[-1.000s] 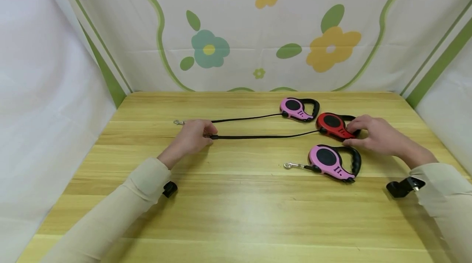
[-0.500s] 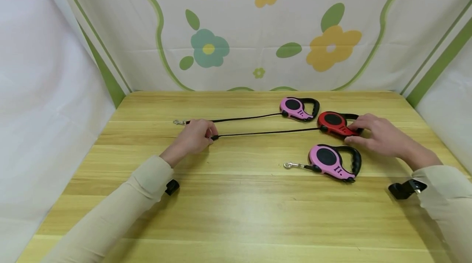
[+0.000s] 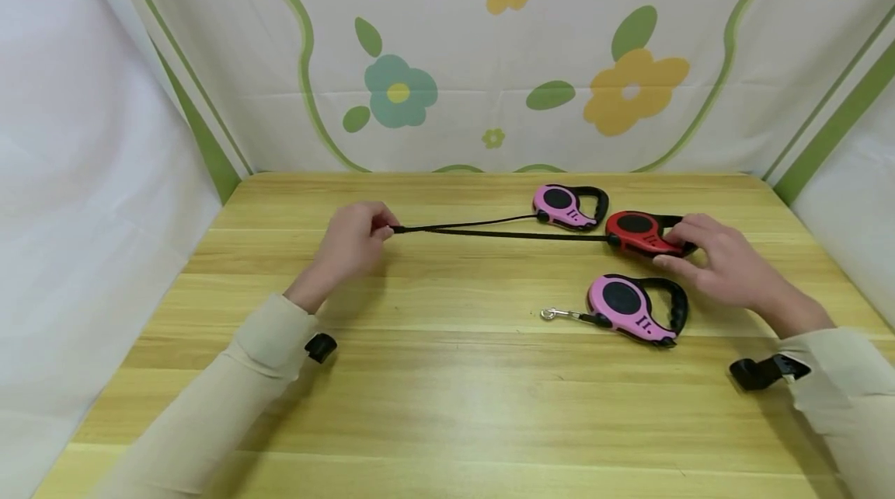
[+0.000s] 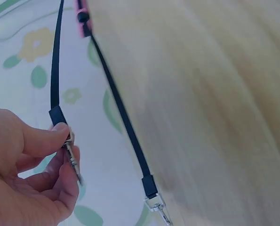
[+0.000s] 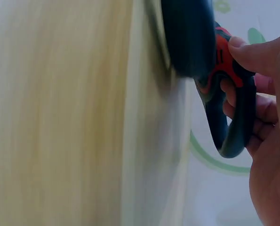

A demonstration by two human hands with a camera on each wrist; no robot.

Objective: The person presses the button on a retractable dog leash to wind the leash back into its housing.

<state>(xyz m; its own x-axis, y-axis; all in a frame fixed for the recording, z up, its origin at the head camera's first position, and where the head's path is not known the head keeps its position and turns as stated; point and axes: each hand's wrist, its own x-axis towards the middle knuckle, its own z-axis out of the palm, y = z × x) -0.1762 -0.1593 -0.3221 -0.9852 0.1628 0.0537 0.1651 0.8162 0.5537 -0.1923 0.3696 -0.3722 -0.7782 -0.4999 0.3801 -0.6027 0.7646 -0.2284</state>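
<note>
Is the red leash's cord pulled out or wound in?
At least partly pulled out: the black cord runs from the red leash to the left hand, which pinches it near the metal clip.

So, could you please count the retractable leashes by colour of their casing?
Pink leashes: 2
Red leash: 1
Total: 3

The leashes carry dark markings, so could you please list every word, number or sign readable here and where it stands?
"II" and a dot: nearer pink leash
"II" and a dot: farther pink leash
"II": red leash
Letters, numerals or mere design, I cannot tell; no words or brands are readable.
</note>
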